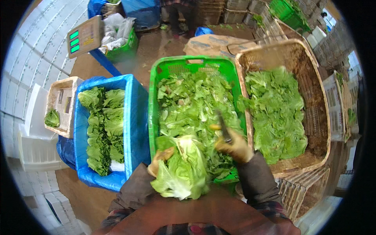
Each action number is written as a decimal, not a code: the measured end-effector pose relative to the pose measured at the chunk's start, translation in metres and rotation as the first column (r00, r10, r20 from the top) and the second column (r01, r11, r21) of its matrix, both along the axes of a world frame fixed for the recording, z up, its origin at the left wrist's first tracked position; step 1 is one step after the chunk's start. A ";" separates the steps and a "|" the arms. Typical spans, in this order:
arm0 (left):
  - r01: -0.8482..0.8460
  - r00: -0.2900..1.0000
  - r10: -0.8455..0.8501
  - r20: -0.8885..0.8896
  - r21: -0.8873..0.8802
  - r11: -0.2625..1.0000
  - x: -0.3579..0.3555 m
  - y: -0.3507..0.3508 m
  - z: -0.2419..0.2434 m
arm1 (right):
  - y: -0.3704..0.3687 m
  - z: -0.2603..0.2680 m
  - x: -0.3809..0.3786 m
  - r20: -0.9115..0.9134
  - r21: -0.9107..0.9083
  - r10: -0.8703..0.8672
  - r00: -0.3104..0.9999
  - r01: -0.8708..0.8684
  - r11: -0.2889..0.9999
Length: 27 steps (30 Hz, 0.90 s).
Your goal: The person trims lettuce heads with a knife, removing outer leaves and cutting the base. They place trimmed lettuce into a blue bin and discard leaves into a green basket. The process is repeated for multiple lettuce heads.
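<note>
My gloved left hand holds a head of leafy lettuce from its left side, close to my body, over the near end of a green plastic crate. In my gloved right hand is a knife, its blurred dark blade pointing up and away from me, above the loose lettuce leaves that fill the crate. The knife does not touch the held head. My left fingers are partly hidden by its outer leaves.
Left stands a blue-lined box with rows of lettuce, beside a foam box. A brown plastic crate of lettuce adjoins on the right. Beyond are a scale display, a crate of plastic bags and a standing person.
</note>
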State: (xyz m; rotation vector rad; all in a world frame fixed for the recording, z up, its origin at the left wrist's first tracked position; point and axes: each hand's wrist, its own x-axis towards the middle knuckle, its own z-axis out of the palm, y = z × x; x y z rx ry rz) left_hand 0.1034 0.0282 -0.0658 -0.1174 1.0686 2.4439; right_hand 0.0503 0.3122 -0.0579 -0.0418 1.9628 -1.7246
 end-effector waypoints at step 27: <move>0.256 0.965 -0.263 0.020 -0.305 0.917 -0.030 0.033 -0.033 | 0.023 -0.050 0.024 0.359 -0.487 0.115 0.926 0.081 0.870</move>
